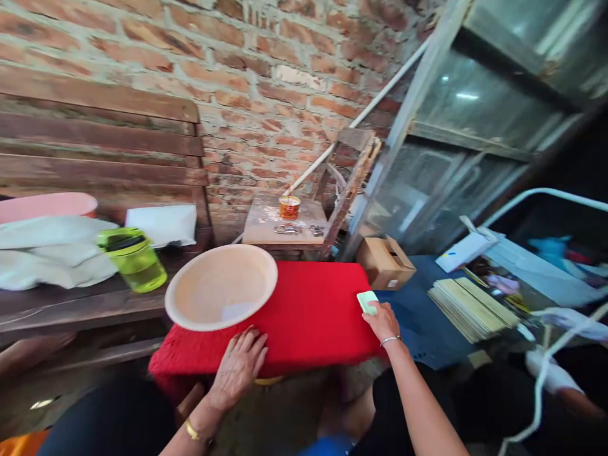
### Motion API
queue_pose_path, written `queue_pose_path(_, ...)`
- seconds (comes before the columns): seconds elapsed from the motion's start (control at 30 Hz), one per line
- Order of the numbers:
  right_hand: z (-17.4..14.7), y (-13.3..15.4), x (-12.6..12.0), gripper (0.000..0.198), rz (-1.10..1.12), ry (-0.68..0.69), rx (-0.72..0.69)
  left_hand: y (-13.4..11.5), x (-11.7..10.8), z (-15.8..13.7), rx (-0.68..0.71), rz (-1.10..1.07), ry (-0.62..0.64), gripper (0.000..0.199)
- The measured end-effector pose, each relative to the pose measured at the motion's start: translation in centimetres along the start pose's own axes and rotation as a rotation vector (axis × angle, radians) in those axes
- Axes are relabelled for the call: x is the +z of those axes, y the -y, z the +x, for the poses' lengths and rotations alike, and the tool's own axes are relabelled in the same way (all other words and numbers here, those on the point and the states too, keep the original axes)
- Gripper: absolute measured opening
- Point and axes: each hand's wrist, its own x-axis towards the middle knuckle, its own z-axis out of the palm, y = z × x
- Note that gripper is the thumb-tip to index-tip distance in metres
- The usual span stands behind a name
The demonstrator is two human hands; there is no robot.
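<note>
My left hand point(242, 366) lies on the near edge of a red cloth-covered table point(323, 310), its fingers stretched out, with nothing in them. Just beyond its fingertips stands a wide cream basin point(223, 272), in which a pale flat patch shows near the front rim. At the table's right end, my right hand point(384, 322) is closed on a pale green rectangular block point(367, 302) with rounded corners. The block's near part is hidden by my fingers, and its exact kind does not show.
A wooden bench at left bears a green water bottle point(135, 259), a white packet point(161, 225) and white cloth point(52, 250). Behind the table, a chair holds a small tub point(289, 208). To the right are a cardboard box point(386, 263), stacked card sheets point(472, 309) and another person's gloved hand point(553, 370).
</note>
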Motion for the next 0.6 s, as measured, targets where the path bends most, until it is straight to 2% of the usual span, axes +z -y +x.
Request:
queue_pose_path(0.07, -0.1, -2.0, -1.7, 0.035, -0.013, -0.048, 0.121, 0.5, 0.3, -0.1, 0.020, 0.002, -0.003, 0.034)
queue_pose_path(0.13, -0.9, -1.9, -2.3, 0.036, 0.005, -0.072, 0.150, 0.9, 0.5, 0.0, 0.034, 0.026, -0.005, 0.035)
queue_pose_path(0.2, -2.3, 0.4, -1.5, 0.035, 0.055, -0.055, 0.074, 1.3, 0.5, 0.2, 0.043, 0.062, -0.008, 0.037)
queue_pose_path(0.37, -6.6, 9.4, 3.5, 0.041, 0.205, 0.081, -0.265, 2.3, 1.0, -0.1, 0.038, 0.127, 0.005, 0.042)
queue_pose_path(0.43, -7.5, 11.3, 4.9, 0.045, 0.229, 0.130, -0.348, 2.8, 1.1, -0.5, 0.076, 0.120, 0.044, 0.042)
queue_pose_path(0.5, -7.4, 11.2, 5.4, 0.045, 0.231, 0.156, -0.359, 3.4, 1.3, -0.9, 0.122, 0.090, 0.090, 0.045)
queue_pose_path(0.6, -5.8, 7.7, 4.4, 0.045, 0.206, 0.141, -0.247, 4.2, 1.9, -1.5, 0.123, 0.012, 0.131, 0.046)
